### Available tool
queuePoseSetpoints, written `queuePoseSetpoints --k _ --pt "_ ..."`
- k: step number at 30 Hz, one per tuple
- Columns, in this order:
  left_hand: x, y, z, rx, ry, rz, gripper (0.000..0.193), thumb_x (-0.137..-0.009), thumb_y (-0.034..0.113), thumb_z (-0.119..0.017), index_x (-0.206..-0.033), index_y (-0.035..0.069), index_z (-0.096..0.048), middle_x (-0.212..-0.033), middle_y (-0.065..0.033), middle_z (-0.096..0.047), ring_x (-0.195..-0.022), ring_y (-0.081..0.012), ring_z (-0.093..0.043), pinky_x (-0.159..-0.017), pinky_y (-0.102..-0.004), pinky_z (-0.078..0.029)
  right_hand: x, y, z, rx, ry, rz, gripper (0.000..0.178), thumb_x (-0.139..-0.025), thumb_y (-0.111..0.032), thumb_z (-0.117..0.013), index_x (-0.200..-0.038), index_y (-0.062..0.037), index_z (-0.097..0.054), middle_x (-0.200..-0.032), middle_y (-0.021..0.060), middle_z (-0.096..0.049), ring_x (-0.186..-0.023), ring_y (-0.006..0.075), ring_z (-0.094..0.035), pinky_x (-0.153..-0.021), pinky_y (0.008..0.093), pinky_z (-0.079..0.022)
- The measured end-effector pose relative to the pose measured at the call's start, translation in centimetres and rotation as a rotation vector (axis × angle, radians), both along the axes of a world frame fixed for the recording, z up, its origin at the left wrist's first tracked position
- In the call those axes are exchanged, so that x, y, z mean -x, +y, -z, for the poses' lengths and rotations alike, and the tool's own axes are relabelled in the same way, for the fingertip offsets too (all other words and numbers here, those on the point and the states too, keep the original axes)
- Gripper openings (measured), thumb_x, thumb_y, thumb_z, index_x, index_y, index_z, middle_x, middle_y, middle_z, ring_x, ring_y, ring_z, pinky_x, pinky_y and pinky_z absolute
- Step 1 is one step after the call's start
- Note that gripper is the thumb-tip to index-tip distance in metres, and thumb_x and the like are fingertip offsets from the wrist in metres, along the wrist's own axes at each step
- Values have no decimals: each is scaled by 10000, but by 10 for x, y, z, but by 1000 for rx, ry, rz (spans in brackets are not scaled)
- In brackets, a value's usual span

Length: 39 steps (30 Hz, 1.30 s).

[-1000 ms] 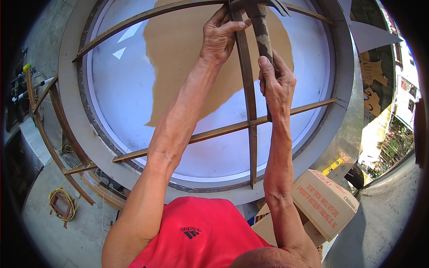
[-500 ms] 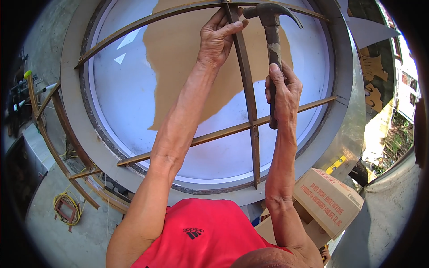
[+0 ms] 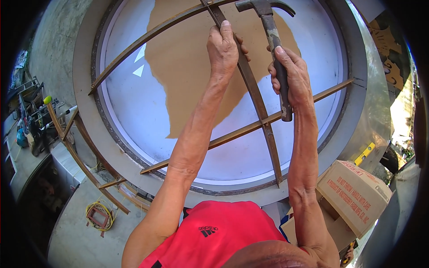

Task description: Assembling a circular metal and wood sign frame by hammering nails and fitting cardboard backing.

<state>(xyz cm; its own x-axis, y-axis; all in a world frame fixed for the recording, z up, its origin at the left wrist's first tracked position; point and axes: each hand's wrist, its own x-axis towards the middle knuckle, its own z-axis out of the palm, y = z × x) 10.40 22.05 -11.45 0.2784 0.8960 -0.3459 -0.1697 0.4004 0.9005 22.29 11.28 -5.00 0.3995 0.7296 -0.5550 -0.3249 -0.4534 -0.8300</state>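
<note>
My right hand (image 3: pixel 292 73) is wrapped round the handle of a claw hammer (image 3: pixel 268 29), whose head sits beyond the hand, right of a long metal bar. My left hand (image 3: pixel 224 51) grips that bar (image 3: pixel 255 96), with its fingers curled behind and its thumb along the top. The bar belongs to a rusty brown lattice and crosses another bar (image 3: pixel 237 134) nearer to me and a curved bar (image 3: pixel 152 35) farther away. This lattice lies across a large round grey frame (image 3: pixel 85 89) with a white panel and a torn brown sheet inside.
At the right stands an open cardboard box (image 3: pixel 353 196), and a yellow level (image 3: pixel 364 153) lies beyond it. Curved metal strips (image 3: pixel 82 165) lean at the left. A coil of yellow cord (image 3: pixel 100 216) is on the concrete floor. Tools (image 3: pixel 33 111) are piled at the far left.
My left hand has shifted from the far crossing to a grip lower on the long bar. The hammer remains in my right hand. The whole view has turned slightly.
</note>
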Motion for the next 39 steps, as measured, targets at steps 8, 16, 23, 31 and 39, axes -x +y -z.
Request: queuePoseSetpoints --k 8,16,23,31,39 --pt "-9 2 -3 -28 176 -31 293 -1056 222 -362 -929 -28 -446 -740 -110 -543 -504 -168 -564 -391 -347 -537 6 8 5 42 4 -71 450 -995 -392 -589 -1139 35 -589 -616 16 -545 -391 60 -482 -333 198 -385" --pt "-12 3 -2 -89 299 -32 280 -1056 168 -379 -875 -40 -426 -660 -107 -546 -455 -186 -580 -361 -351 -533 2 3 6 19 4 -2 464 -1001 -397 -581 -1190 26 -584 -611 11 -547 -387 53 -491 -335 182 -400" --pt "-13 3 1 -127 327 -52 270 -1049 143 -396 -861 -49 -420 -584 -107 -553 -415 -214 -594 -347 -347 -519 4 5 13 52 58 -44 458 -991 -374 -599 -1160 51 -585 -632 29 -550 -399 70 -483 -330 217 -385" --pt "-12 3 1 -116 300 -51 283 -1056 156 -382 -867 -49 -428 -588 -101 -550 -415 -201 -585 -348 -344 -517 5 5 15 38 68 -70 453 -1008 -387 -575 -1197 25 -579 -617 12 -544 -394 56 -488 -337 185 -396" --pt "-10 4 -4 -101 254 -39 278 -1057 163 -376 -893 -56 -425 -598 -96 -537 -419 -197 -588 -339 -340 -513 7 -4 5 55 50 -18 462 -1005 -399 -575 -1203 19 -578 -617 14 -543 -395 57 -487 -338 188 -392"
